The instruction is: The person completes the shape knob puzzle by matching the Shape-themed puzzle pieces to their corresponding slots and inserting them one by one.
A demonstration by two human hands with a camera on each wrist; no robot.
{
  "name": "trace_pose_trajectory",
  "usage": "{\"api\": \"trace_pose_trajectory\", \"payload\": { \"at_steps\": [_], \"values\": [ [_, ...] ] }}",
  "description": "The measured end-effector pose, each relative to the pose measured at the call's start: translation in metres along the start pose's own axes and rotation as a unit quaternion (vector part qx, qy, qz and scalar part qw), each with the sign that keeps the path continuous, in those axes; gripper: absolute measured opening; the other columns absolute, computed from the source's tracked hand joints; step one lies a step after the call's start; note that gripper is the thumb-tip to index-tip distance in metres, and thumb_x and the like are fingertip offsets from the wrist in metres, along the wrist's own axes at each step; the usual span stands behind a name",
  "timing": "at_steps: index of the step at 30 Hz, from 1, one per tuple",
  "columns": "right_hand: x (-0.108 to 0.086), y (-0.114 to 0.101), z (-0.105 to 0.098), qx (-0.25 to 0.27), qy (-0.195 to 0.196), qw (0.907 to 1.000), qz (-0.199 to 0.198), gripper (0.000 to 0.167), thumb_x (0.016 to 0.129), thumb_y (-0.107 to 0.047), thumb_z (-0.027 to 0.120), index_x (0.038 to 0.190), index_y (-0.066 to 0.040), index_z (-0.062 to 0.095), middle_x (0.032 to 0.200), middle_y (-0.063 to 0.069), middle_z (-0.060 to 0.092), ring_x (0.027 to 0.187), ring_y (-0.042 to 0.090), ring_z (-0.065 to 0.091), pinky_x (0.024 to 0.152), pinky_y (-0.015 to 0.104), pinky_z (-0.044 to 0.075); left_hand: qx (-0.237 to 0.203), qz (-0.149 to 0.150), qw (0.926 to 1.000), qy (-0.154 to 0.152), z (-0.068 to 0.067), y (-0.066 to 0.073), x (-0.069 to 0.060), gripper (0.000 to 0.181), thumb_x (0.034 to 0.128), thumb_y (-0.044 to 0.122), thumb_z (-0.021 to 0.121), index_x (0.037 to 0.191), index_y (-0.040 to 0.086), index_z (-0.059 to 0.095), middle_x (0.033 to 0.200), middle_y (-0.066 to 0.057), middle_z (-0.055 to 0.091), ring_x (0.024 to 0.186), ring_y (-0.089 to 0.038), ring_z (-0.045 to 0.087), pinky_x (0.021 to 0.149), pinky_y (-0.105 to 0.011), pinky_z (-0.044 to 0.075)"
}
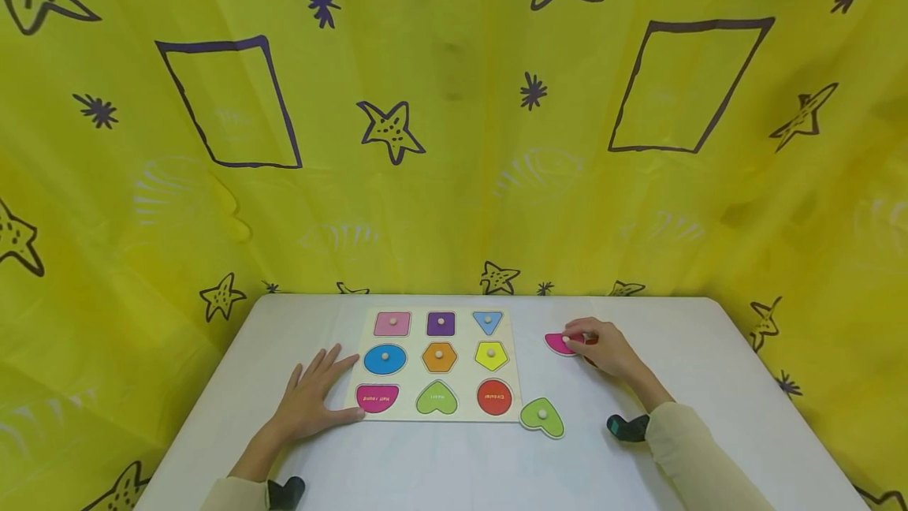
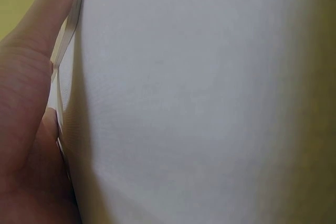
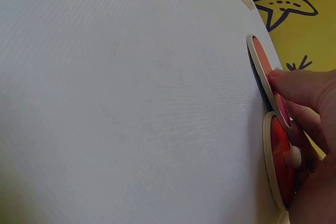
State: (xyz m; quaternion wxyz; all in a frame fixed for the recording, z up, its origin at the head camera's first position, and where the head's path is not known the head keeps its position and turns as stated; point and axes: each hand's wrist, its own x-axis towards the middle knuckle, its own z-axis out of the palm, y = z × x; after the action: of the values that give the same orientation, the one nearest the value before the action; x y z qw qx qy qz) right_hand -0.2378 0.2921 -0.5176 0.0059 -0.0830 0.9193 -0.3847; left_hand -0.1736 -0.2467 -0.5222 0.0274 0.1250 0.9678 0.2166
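Left hand [image 1: 312,397] spread against the left edge of the shape-puzzle board [image 1: 466,386], apparently steadying it; green heart piece [image 1: 547,427] by its near-right corner; farther right, pink half-round piece [image 1: 556,344], its knob pinched by the right hand [image 1: 601,347], seemingly for firm purchase, beside a red piece [image 3: 280,150].

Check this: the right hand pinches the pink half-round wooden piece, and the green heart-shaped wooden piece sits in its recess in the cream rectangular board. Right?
Not quite: the head view shows the green heart outside its recess, beside the board. The right hand does pinch the pink piece.
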Motion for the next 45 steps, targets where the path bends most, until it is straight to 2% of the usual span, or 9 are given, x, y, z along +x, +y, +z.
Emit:
{"api": "trace_pose_trajectory", "payload": {
  "at_steps": [5,12,14,16,19,22,30,40,45],
  "values": [
    [0.000,-0.001,-0.001,-0.010,0.000,0.9999,-0.001,0.020,0.096,-0.013,0.073,0.113,-0.006,0.077,0.129,0.020,0.066,0.120,0.043,0.057,0.102,0.059,0.049,0.001,0.002,1.0000,0.003,0.000,-0.001,0.001,0.099,0.0736,0.068,0.078,0.155,0.022,0.047,0.166,-0.019,0.029,0.153,-0.048,0.016,0.117,-0.076,0.003],
    [0.003,-0.006,-0.003,-0.018,-0.004,0.9998,0.003,0.022,0.095,-0.016,0.075,0.114,-0.007,0.077,0.128,0.019,0.067,0.101,0.031,0.060,0.082,0.039,0.054,0.003,-0.002,1.0000,-0.003,0.001,-0.001,0.001,0.099,0.0736,0.069,0.077,0.156,0.022,0.047,0.166,-0.019,0.028,0.153,-0.049,0.015,0.117,-0.075,0.002],
    [0.004,-0.009,-0.003,-0.019,-0.006,0.9998,-0.001,0.020,0.095,-0.016,0.075,0.113,-0.007,0.077,0.128,0.019,0.067,0.102,0.032,0.061,0.084,0.041,0.056,0.002,-0.003,1.0000,-0.002,0.001,-0.001,0.001,0.099,0.0734,0.069,0.078,0.155,0.022,0.047,0.166,-0.020,0.029,0.153,-0.049,0.016,0.116,-0.076,0.002],
    [0.005,-0.013,-0.004,-0.019,-0.009,0.9997,-0.010,0.019,0.095,-0.015,0.075,0.112,-0.007,0.078,0.128,0.019,0.067,0.108,0.037,0.062,0.090,0.049,0.057,0.003,-0.002,1.0000,-0.001,0.001,-0.001,0.001,0.100,0.0732,0.069,0.078,0.155,0.022,0.047,0.166,-0.020,0.029,0.153,-0.049,0.016,0.116,-0.076,0.002],
    [0.006,-0.020,-0.003,-0.018,-0.010,0.9996,-0.022,0.016,0.095,-0.014,0.075,0.109,-0.008,0.079,0.127,0.019,0.067,0.121,0.044,0.059,0.102,0.061,0.049,0.003,0.000,1.0000,0.001,0.001,0.000,0.000,0.099,0.0731,0.069,0.078,0.155,0.022,0.047,0.166,-0.020,0.030,0.152,-0.049,0.017,0.116,-0.077,0.003],
    [0.008,-0.030,-0.002,-0.013,-0.014,0.9994,-0.030,0.014,0.094,-0.012,0.075,0.107,-0.008,0.079,0.126,0.019,0.068,0.126,0.046,0.055,0.105,0.066,0.044,0.002,-0.001,1.0000,0.000,0.001,0.000,0.000,0.099,0.0732,0.068,0.078,0.155,0.021,0.047,0.166,-0.020,0.029,0.153,-0.049,0.016,0.116,-0.077,0.003],
    [0.015,-0.059,0.006,-0.002,-0.030,0.9985,-0.047,0.011,0.094,-0.014,0.076,0.104,-0.013,0.080,0.124,0.014,0.069,0.124,0.040,0.057,0.102,0.061,0.049,0.000,-0.001,1.0000,-0.002,0.000,0.000,0.000,0.100,0.0737,0.068,0.078,0.156,0.021,0.046,0.166,-0.019,0.028,0.153,-0.049,0.014,0.116,-0.076,0.001],
    [0.025,-0.094,0.025,0.005,-0.038,0.9928,-0.113,0.010,0.091,-0.014,0.078,0.101,-0.013,0.081,0.117,0.008,0.072,0.115,0.033,0.062,0.094,0.054,0.054,-0.003,0.000,1.0000,0.002,0.000,0.001,0.000,0.099,0.0739,0.067,0.078,0.155,0.021,0.047,0.166,-0.020,0.029,0.153,-0.049,0.015,0.116,-0.076,0.002],
    [0.029,-0.113,0.042,0.020,-0.061,0.9912,-0.116,0.011,0.092,-0.016,0.079,0.102,-0.017,0.081,0.119,0.005,0.072,0.118,0.030,0.061,0.094,0.051,0.053,-0.005,0.001,1.0000,0.003,-0.001,0.002,-0.001,0.098,0.0735,0.066,0.079,0.154,0.020,0.048,0.165,-0.021,0.030,0.152,-0.050,0.016,0.116,-0.077,0.002]
  ]
}}
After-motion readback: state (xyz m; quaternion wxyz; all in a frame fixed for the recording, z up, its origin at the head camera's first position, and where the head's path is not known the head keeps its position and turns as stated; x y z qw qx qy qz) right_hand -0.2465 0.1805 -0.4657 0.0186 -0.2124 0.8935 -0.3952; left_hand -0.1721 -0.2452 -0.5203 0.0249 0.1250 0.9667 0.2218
